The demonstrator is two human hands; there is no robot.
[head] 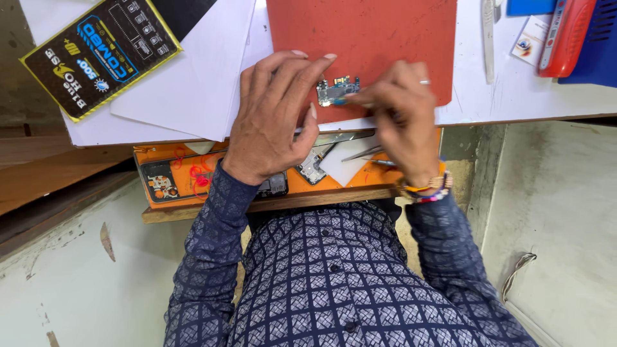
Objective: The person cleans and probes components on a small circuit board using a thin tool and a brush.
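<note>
A small grey circuit board lies on the near edge of a red work mat. My left hand rests beside it, fingers spread, index finger and thumb tip at the board's left side. My right hand is closed on a thin tool whose blue tip touches the board's lower edge. A ring sits on one right finger and bead bracelets circle the wrist.
An orange tray in an open drawer under the desk holds a phone part, tweezers and red wire. White paper sheets and a black-yellow package lie left. A red case sits far right.
</note>
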